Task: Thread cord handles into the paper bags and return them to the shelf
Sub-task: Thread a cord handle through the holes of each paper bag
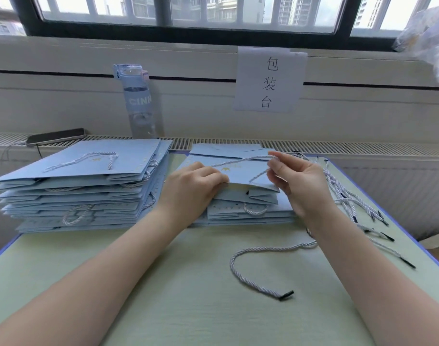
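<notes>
Closest to me, both bare forearms reach out over the pale green surface, and between them a loose twisted white cord with a black tip lies curled on it, touching nothing else that I can see. Further in, the left hand sits knuckles up with its fingers curled onto the near edge of the top paper bag, holding it down on the short stack of flat light-blue bags beneath. The right hand is raised just beside that bag, thumb and fingertips pinching a cord handle that runs leftward across the bag's face; I cannot tell from here whether its end has gone through a hole. To the left of the hands stands a taller stack of the same blue bags, with cord loops showing on top and along its sides. To the right, near the surface's blue edge, lies a bundle of spare cords, black tips fanned toward me. Beyond the stacks, a clear water bottle stands against the wall, a dark phone lies on the slatted ledge to its left, a paper sign with three characters hangs on the wall, and a dark-framed window runs across the top.
</notes>
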Demonstrator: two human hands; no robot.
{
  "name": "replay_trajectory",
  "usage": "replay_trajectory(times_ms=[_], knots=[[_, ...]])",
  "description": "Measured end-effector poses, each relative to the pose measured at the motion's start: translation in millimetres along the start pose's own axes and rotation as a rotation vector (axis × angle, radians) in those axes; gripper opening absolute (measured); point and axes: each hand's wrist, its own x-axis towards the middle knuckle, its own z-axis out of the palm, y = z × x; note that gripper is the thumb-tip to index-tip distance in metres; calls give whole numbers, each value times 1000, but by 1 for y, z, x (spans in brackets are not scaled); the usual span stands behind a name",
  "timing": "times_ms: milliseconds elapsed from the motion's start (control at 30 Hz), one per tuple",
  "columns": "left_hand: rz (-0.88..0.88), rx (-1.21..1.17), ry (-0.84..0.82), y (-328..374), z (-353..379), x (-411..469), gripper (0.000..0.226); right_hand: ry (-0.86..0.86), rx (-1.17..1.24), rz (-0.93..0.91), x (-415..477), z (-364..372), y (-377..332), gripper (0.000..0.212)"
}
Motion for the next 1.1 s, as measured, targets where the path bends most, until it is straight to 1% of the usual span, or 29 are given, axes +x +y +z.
replay_trajectory(times_ms=[67, 167, 233, 300, 367, 433, 467, 500, 567, 600, 633, 667, 700, 767, 833, 867, 900, 967, 1033, 1100], knots=[[-10, 2, -8, 3, 0, 0, 25, 63, 93, 27, 3, -1, 2, 13], [-7, -4, -8, 7, -2, 2, 26, 107, 153, 40, 4, -1, 5, 12], [20, -27, 4, 5, 0, 2, 27, 122, 165, 40, 5, -2, 5, 11], [80, -39, -6, 1, 3, 0, 25, 133, 107, 35, 6, -4, 5, 9], [108, -35, -59, -2, 6, -2, 25, 134, 2, 32, 9, -7, 6, 11], [58, -47, -155, -3, 6, -4, 34, 148, -90, 40, 11, -12, 7, 20], [10, -57, -213, -2, 5, -4, 40, 165, -179, 19, 13, -14, 8, 23], [-53, -69, -285, -1, 4, -4, 48, 193, -328, -29, 14, -17, 9, 25], [-203, -76, -474, 0, 0, -2, 70, 245, -671, -181, 16, -19, 12, 25], [-264, -78, -562, -1, 1, -3, 77, 261, -791, -261, 15, -18, 12, 24], [-315, -92, -627, -3, 2, -4, 79, 257, -858, -342, 13, -15, 11, 22], [-368, -125, -665, -4, 3, -4, 76, 224, -892, -428, 11, -13, 10, 20], [-416, -161, -663, -5, 3, -4, 74, 157, -918, -503, 8, -10, 10, 18], [-490, -178, -638, -9, 5, -3, 62, -85, -966, -584, 2, -4, 11, 15], [-554, -138, -645, -14, 8, -3, 50, -366, -1089, -549, -3, 1, 18, 20], [-599, -140, -638, -17, 10, -4, 47, -466, -1182, -506, -3, 3, 23, 26], [-650, -165, -608, -20, 12, -5, 43, -517, -1261, -463, -3, 3, 28, 32], [-771, -279, -486, -23, 15, -6, 35, -513, -1307, -424, -2, 1, 30, 35], [-887, -376, -355, -27, 17, -8, 26, -499, -1316, -452, -1, -1, 28, 33], [-928, -373, -249, -30, 16, -10, 19, -513, -1334, -492, -2, -1, 27, 30]])
